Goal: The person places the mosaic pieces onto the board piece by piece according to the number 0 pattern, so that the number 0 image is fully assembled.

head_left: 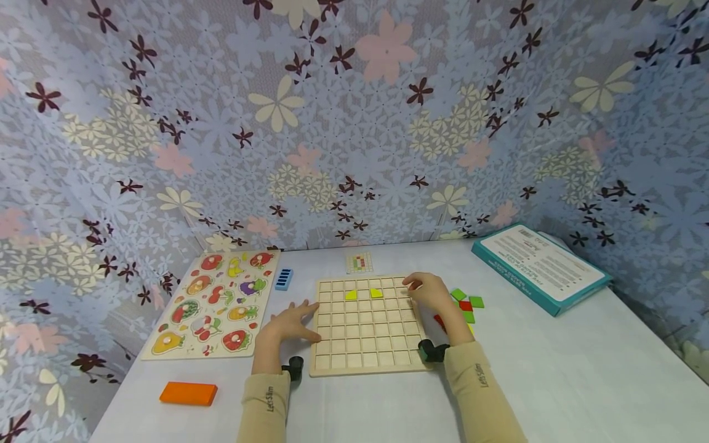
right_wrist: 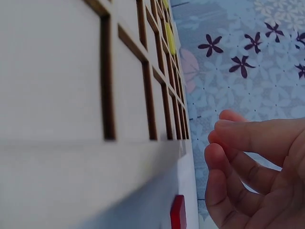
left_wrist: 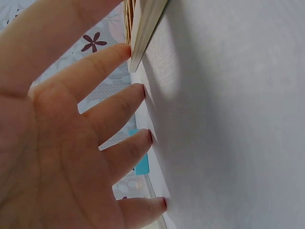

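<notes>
The square wooden grid board (head_left: 352, 332) lies flat in front of me. Two yellow tiles with a cut corner sit in its upper cells, the left tile (head_left: 351, 295) apart from the right tile (head_left: 376, 293). My left hand (head_left: 289, 323) spreads its fingers along the board's left edge, with fingertips and thumb at the rim. Over the upper right corner hovers my right hand (head_left: 431, 291), fingers loosely bent and thumb near the index finger. The right wrist view shows no piece between those fingertips. Green tiles (head_left: 476, 302) and a red tile (head_left: 465, 305) lie right of that hand.
A small pattern card (head_left: 352, 263) lies behind the board. To the left are a fruit puzzle board (head_left: 188, 335), a blue piece with dark bars (head_left: 284, 279) and an orange block (head_left: 188, 394). At the right back rests a teal box (head_left: 545, 271), near the patterned wall covering.
</notes>
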Motion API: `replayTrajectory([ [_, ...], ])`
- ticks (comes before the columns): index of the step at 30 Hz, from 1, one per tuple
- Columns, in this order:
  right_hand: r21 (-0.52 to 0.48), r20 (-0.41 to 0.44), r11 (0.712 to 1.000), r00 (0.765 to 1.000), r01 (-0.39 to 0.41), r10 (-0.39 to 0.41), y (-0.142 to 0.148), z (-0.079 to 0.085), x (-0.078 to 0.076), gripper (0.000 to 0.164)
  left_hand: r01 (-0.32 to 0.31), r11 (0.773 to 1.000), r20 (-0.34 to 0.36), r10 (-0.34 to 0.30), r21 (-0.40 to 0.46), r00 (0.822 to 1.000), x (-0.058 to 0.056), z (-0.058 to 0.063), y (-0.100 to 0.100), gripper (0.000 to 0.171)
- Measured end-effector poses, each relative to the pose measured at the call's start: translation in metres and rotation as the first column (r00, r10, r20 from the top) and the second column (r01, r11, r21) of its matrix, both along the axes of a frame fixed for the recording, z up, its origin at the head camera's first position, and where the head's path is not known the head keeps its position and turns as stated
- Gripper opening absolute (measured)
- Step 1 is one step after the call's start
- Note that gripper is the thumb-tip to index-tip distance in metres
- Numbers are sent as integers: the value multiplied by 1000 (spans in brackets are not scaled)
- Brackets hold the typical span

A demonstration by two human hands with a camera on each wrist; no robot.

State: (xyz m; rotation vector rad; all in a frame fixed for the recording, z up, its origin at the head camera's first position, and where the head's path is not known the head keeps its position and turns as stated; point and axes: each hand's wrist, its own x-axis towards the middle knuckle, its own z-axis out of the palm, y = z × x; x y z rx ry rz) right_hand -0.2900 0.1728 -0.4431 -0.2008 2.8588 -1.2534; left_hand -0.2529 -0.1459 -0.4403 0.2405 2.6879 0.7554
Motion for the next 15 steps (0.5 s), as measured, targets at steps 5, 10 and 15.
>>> replayTrajectory([
  [5, -14, 9, 1000, 1000, 20, -20, 6, 1, 1, 24, -2, 1000, 6, 2, -8, 1000, 0, 0, 0, 79],
  [10, -48, 15, 998, 999, 30, -29, 12, -2, 1, 24, -2, 1000, 5, 2, -11, 1000, 1, 0, 0, 79],
  [15, -44, 70, 996, 995, 80, -77, 20, -4, -3, 25, -2, 1000, 7, 2, -10, 1000, 0, 0, 0, 78],
])
